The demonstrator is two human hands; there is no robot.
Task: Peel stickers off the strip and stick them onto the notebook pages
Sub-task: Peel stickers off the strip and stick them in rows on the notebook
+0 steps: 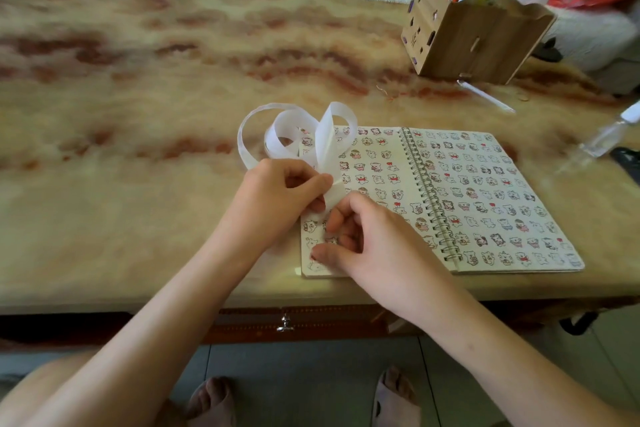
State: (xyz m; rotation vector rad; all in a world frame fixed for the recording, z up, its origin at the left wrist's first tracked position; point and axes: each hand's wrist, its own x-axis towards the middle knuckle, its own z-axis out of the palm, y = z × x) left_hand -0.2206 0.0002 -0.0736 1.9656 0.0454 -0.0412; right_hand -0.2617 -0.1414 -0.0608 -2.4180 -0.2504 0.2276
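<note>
The marble table (138, 114) carries the open notebook (519, 269), which lies close to the front edge. The wide marble left of the notebook gives room for the arms, and the pen holder (474, 38) stands well behind it. The white strip (287, 128) curls in loops over the notebook's top left corner. The left hand (277, 198) pinches the strip's end above the left page. The right hand (374, 239) is just beside it with curled fingers; whether it holds a sticker I cannot tell. I judge a peel is in hand, and the next move needs a free spot on this crowded page.
</note>
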